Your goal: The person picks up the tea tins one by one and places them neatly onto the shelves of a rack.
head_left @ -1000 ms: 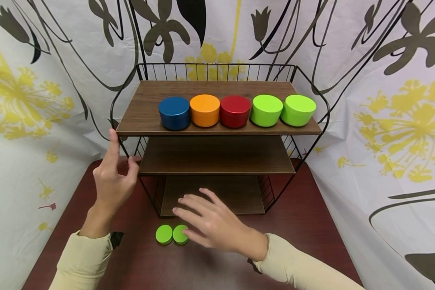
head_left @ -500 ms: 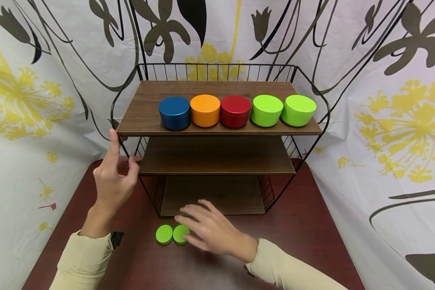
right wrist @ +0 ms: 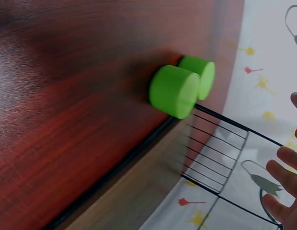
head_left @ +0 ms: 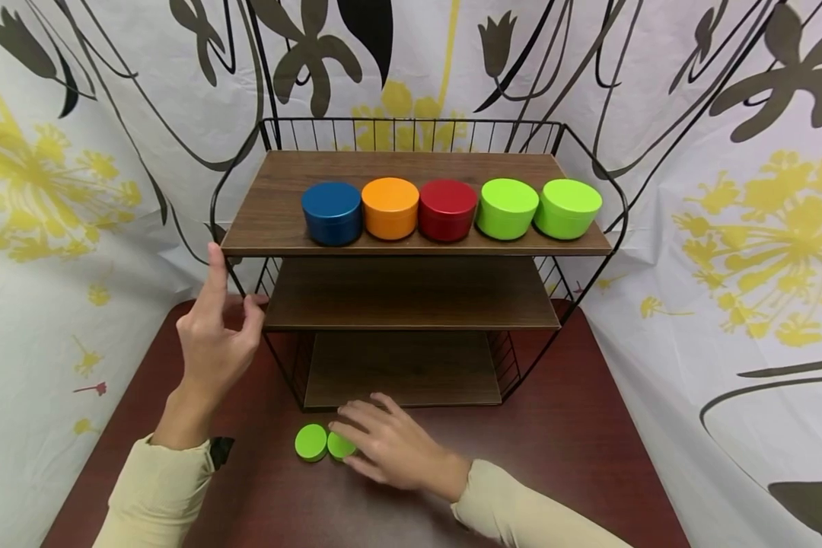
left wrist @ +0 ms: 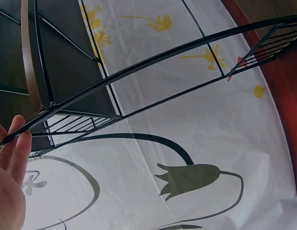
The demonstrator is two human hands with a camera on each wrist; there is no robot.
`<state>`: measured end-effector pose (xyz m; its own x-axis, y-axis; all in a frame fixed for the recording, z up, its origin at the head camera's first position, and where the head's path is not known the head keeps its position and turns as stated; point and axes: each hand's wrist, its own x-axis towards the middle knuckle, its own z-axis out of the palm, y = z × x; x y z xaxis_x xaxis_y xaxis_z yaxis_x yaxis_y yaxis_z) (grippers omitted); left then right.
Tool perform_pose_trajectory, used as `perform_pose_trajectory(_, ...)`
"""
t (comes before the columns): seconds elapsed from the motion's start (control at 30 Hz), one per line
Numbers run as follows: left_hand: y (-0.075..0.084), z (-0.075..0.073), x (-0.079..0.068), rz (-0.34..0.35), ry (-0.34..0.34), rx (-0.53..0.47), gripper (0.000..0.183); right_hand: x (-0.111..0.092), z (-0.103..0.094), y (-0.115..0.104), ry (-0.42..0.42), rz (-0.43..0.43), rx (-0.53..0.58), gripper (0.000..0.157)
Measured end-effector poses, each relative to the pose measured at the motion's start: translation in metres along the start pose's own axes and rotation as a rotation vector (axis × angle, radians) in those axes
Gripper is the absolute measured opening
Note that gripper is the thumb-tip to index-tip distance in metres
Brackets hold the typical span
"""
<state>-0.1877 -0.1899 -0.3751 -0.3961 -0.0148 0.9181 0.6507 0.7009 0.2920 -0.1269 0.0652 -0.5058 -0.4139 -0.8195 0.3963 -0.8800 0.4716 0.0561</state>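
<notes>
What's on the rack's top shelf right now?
On the top shelf, left to right: a blue round container, an orange container, a red container and two lime-green containers. Bare wood shows farther back; the wood under and just behind them is hidden.

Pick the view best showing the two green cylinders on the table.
Right wrist: both cylinders look large, no hand over them, one partly hiding the other. The head view shows them smaller, the right hand partly covering one. The left wrist shows neither.

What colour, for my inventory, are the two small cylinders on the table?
Bright green, both cylinders; the right wrist view shows them best.
</notes>
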Motion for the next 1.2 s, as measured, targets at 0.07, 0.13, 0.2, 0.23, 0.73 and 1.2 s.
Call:
perform_pose_trajectory(0.07,0.0,0.0,0.0,0.0,0.002,0.0,0.071,-0.002,0.005,-0.001,-0.017,0.001,-0.009,0.049)
perform_pose_trajectory(0.13,0.0,0.001,-0.001,0.001,0.006,-0.002,0.071,-0.004,0.009,-0.001,-0.033,0.004,-0.012,0.049)
perform_pose_trajectory(0.2,0.001,0.001,-0.001,0.002,0.013,-0.005,0.07,-0.005,0.013,-0.002,-0.053,0.005,-0.017,0.049)
perform_pose_trajectory(0.23,0.001,0.002,-0.001,0.002,0.018,-0.008,0.07,-0.005,0.015,-0.003,-0.064,0.006,-0.017,0.049)
perform_pose_trajectory(0.73,0.0,0.002,-0.003,-0.021,0.042,0.006,0.072,-0.01,0.052,-0.021,-0.165,0.019,-0.049,0.053)
perform_pose_trajectory(1.2,0.002,0.002,-0.001,-0.025,0.028,-0.004,0.072,-0.016,0.074,-0.028,-0.205,0.036,-0.088,0.062)
